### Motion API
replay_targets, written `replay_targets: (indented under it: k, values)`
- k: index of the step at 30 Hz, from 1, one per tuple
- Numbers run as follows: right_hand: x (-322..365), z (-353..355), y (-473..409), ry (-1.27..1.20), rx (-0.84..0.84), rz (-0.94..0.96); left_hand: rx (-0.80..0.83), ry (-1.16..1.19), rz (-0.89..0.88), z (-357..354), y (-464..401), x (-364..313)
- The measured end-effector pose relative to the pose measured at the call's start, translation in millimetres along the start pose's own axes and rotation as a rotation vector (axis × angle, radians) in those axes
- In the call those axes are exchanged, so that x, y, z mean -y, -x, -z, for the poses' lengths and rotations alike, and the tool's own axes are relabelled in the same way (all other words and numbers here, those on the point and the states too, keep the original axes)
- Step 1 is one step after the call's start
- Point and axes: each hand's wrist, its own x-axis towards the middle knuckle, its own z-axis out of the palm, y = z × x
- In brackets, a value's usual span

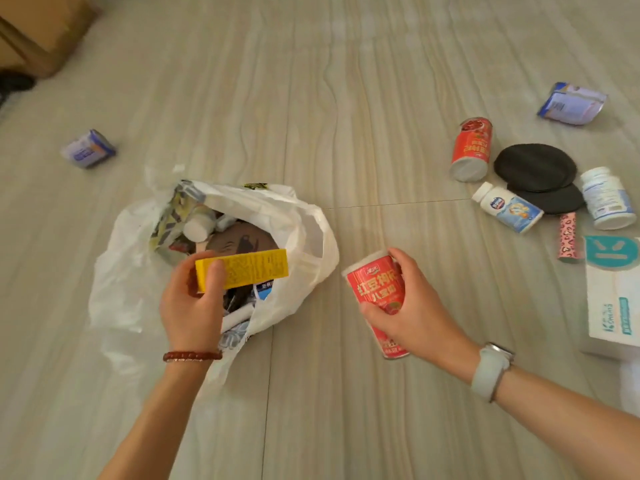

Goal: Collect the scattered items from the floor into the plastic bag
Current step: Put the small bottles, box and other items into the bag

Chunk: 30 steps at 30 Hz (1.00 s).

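While our left hand point(192, 306) held the stiff yellow box point(242, 270) over the plastic bag point(301, 216), our right hand point(412, 306) wrapped the rigid, probably heavy red can point(377, 292) mid-body, just beside the bag.

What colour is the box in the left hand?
Yellow box, seen in the head view.

Red can point(379, 299) reads 红豆 and 八宝粥.
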Motion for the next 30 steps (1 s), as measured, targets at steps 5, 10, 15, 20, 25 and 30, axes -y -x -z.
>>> replay_targets:
  k: [5, 10, 15, 20, 25, 30]
  values:
    - [39.5, -23.9, -0.9, -0.084, 0.066, 0.096, -0.134, -0.055, 0.134, 6.4, -25.5, 26.8]
    - [52.9, -41.4, -12.3, -0.019, 0.146, 0.148, 0.138, -0.396, 0.102, -24.8, -59.7, 46.3]
    - [75.2, -50.4, -25.4, 0.158, 0.228, 0.225, 0.205, -0.704, -0.044, -35.1, -93.1, 46.0]
    - [104.3, -82.4, -68.3, 0.346, 0.220, 0.379, -0.107, -0.583, -0.208, -3.9, -79.9, 55.4]
    - [131.1, -140.0, -110.8, 0.579, 0.267, 0.564, -0.070, -0.820, 0.038, 41.8, -93.8, 77.7]
    - [135.6, -192.5, -137.1, 0.804, 0.270, 0.622, 0.128, -0.554, 0.364, 75.2, -123.5, 93.9]
